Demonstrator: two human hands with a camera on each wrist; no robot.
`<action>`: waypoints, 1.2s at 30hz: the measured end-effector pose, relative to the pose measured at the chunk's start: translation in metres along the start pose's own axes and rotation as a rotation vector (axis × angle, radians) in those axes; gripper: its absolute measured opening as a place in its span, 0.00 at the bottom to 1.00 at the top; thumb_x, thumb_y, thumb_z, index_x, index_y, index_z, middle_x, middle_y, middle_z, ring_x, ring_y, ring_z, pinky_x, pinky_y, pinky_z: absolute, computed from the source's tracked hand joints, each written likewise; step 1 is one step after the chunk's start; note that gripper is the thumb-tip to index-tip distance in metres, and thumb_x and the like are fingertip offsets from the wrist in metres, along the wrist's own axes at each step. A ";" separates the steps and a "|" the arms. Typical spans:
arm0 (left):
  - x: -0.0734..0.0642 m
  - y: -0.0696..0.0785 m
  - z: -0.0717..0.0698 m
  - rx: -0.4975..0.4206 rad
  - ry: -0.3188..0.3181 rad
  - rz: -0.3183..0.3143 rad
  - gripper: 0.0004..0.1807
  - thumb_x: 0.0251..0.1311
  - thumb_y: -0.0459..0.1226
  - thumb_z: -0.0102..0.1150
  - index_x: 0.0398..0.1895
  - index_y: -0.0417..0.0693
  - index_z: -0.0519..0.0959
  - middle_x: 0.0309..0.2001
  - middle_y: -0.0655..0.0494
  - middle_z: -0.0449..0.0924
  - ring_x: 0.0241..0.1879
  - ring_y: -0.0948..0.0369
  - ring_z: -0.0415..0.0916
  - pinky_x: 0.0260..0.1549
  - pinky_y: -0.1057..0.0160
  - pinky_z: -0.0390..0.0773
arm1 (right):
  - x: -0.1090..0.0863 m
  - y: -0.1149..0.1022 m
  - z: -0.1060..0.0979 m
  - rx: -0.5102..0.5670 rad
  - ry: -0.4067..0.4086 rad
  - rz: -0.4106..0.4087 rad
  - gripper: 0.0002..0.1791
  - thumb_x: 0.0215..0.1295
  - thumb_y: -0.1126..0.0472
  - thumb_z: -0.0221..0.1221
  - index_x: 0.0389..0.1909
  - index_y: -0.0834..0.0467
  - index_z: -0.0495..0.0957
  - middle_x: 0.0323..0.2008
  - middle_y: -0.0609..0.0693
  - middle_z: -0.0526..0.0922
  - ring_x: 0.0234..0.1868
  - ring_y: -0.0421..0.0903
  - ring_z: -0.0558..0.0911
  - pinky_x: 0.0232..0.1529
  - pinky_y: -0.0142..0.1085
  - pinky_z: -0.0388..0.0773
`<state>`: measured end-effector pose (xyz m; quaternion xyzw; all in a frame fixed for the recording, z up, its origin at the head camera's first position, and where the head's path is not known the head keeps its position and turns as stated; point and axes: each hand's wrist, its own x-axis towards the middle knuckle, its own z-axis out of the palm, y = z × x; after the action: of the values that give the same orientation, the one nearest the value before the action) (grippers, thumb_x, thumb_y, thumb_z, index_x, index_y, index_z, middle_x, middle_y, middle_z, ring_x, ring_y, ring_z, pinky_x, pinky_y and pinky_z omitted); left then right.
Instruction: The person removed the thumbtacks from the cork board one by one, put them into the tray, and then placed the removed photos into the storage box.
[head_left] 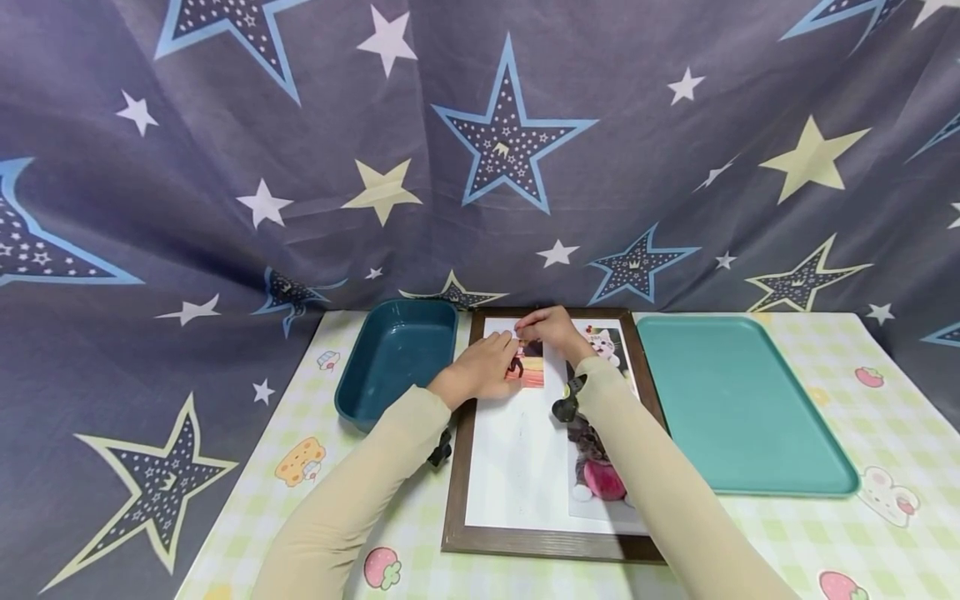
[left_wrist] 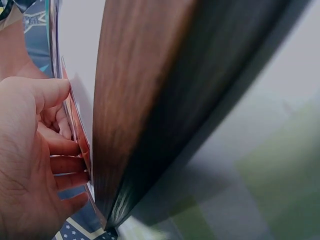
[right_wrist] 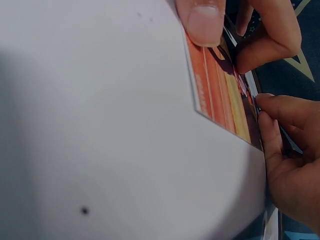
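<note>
In the head view a small photo (head_left: 532, 372) with an orange and yellow picture lies on the white board (head_left: 517, 467) of a brown wooden frame (head_left: 459, 492). My left hand (head_left: 483, 367) rests over the photo's left side. Its thumb and fingers are spread and touch the print (right_wrist: 215, 90), as the right wrist view shows. At the photo's far edge, my right hand (head_left: 555, 329) pinches with thumb and forefinger (right_wrist: 280, 107); the fingertips cover the spot they grip. Under the right forearm, partly hidden, lies a larger cat picture (head_left: 588, 467).
A dark teal bin (head_left: 360, 367) stands left of the frame. To the right, a flat green tray (head_left: 750, 408) lies close against the frame's edge. Beneath everything is a checked tablecloth (head_left: 420, 508), and a star-patterned curtain (head_left: 480, 242) hangs behind the table.
</note>
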<state>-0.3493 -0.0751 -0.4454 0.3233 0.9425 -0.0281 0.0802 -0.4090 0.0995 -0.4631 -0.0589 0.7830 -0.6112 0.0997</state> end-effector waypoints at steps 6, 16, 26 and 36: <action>0.000 0.000 0.001 -0.004 -0.021 -0.011 0.43 0.74 0.55 0.48 0.79 0.35 0.53 0.77 0.39 0.55 0.76 0.47 0.56 0.76 0.54 0.59 | 0.000 0.000 0.000 0.014 -0.008 0.003 0.15 0.64 0.75 0.63 0.50 0.77 0.81 0.43 0.67 0.88 0.25 0.39 0.84 0.35 0.31 0.83; 0.002 0.000 0.003 -0.013 -0.037 -0.039 0.43 0.74 0.55 0.47 0.80 0.37 0.51 0.79 0.40 0.51 0.79 0.47 0.51 0.78 0.54 0.55 | 0.003 0.004 0.001 0.022 0.004 0.016 0.14 0.63 0.74 0.64 0.49 0.76 0.82 0.43 0.65 0.88 0.26 0.40 0.83 0.33 0.30 0.82; 0.000 0.000 0.002 -0.043 -0.046 -0.041 0.44 0.74 0.55 0.47 0.81 0.37 0.49 0.80 0.41 0.49 0.80 0.48 0.49 0.79 0.54 0.54 | 0.000 0.004 0.001 0.024 -0.003 -0.022 0.15 0.63 0.76 0.62 0.50 0.77 0.81 0.47 0.70 0.86 0.27 0.39 0.83 0.35 0.32 0.83; 0.000 0.000 0.002 -0.043 -0.044 -0.040 0.44 0.74 0.54 0.47 0.81 0.38 0.49 0.80 0.41 0.49 0.80 0.48 0.50 0.78 0.54 0.56 | 0.002 0.005 0.001 0.042 0.003 -0.008 0.15 0.63 0.76 0.63 0.50 0.77 0.81 0.41 0.64 0.89 0.26 0.40 0.84 0.34 0.32 0.84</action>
<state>-0.3496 -0.0754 -0.4477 0.3020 0.9471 -0.0165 0.1075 -0.4108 0.0989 -0.4681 -0.0590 0.7700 -0.6278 0.0974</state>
